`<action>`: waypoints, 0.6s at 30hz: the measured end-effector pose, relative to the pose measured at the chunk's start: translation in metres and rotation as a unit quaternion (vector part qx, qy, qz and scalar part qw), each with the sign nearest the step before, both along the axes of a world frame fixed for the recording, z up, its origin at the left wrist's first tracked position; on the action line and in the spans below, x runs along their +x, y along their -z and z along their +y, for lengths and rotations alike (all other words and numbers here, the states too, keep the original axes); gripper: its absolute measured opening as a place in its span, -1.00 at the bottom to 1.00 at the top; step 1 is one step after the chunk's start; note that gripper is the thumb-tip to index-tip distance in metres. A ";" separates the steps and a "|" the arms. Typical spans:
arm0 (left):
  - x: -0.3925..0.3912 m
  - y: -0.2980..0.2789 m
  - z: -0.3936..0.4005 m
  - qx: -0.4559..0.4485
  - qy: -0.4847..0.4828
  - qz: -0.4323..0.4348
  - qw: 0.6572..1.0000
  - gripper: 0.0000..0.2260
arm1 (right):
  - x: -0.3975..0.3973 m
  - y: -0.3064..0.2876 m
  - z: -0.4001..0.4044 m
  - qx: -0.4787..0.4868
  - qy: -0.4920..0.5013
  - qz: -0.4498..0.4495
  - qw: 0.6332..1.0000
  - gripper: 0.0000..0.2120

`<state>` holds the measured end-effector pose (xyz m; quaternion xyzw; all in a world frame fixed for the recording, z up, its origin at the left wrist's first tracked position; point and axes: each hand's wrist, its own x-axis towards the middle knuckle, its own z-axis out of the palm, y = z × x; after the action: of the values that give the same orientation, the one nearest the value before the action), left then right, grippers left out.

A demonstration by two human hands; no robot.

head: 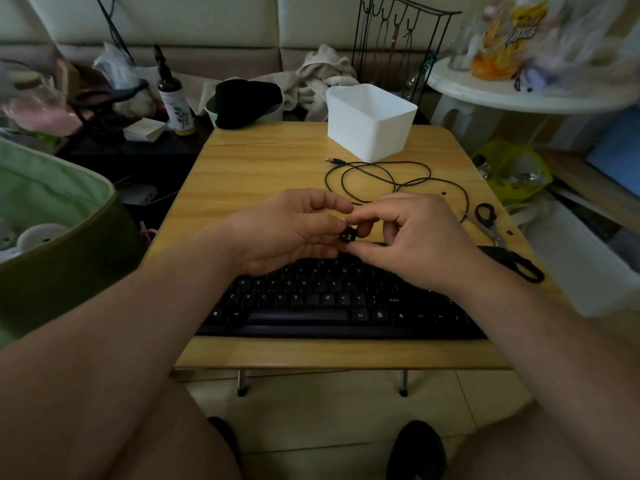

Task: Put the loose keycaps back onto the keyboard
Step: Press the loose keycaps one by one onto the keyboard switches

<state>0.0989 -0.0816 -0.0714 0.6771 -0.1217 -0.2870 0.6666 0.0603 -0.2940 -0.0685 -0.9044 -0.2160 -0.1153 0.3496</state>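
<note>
Both your hands meet over the top rows of the keyboard [332,299]. Your right hand [412,237] pinches a black keycap [348,236] between thumb and fingers, legend up. Your left hand [287,233] is cupped beside it, fingertips touching the cap or very near; I cannot tell whether it grips the cap too or holds other caps in the palm.

The cap sits above the board's far edge, toward 12 o'clock from the letter rows, not yet seated. Your hands hide the socket it belongs to.

Risks from here, as I judge them:
- The cap could go on turned or in the wrong slot, since your hands block the gap.
- Pressing it down tilted could jam the stem or leave it half seated.
- Loosening the pinch while passing it between hands could drop it off the table [263,168] to the floor.
- The cable [391,174] at 1 o'clock and scissors [491,230] at 3 o'clock lie close enough to snag your wrist.
</note>
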 end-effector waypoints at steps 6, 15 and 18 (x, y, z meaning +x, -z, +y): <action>-0.001 -0.001 0.000 0.007 0.004 -0.012 1.000 -0.80 | 0.000 -0.002 0.005 0.000 -0.007 -0.036 0.999 -0.71; -0.001 -0.007 0.017 0.014 -0.022 -0.011 1.000 -0.72 | 0.005 0.000 0.016 -0.035 -0.006 -0.100 0.994 -0.77; -0.002 -0.009 0.028 0.045 -0.020 -0.030 0.998 -0.71 | 0.009 0.001 0.024 -0.039 -0.020 -0.068 0.997 -0.77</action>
<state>0.0969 -0.0540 -0.0621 0.7173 -0.1148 -0.2580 0.6369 0.0689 -0.2700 -0.0690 -0.9027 -0.2619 -0.1613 0.3007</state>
